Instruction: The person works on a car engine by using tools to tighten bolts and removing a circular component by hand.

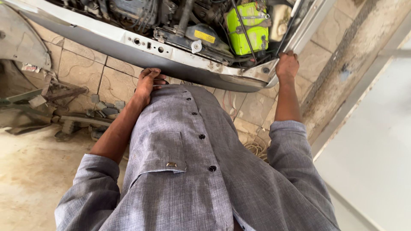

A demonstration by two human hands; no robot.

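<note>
While the camera looks straight down the wearer's grey buttoned shirt (192, 171), the largest item in view is the front of a car (141, 53), its silver-white front panel running from 10 o'clock to 2 o'clock across the top of the frame. Behind the panel the engine bay lies open, with a bright green battery (247, 28) at 1 o'clock and a white reservoir cap (196, 46) near 12 o'clock.

The left hand (147, 83) rests at 11 o'clock of the shirt front, fingers curled under the lower edge of the panel, gripping it from below. The right hand (287, 65) sits at 2 o'clock, fingers folded over the panel's corner end, closed on the metal there. Both forearms are bare, sleeves pushed up to the elbows.

Underfoot is a floor of beige stone tiles (81, 70), giving way to dusty bare concrete at 8 o'clock. Metal scrap and loose brackets (68, 115) lie at 9 o'clock. A coil of pale wire (256, 148) shows on the tiles at 3 o'clock of the shirt.
</note>
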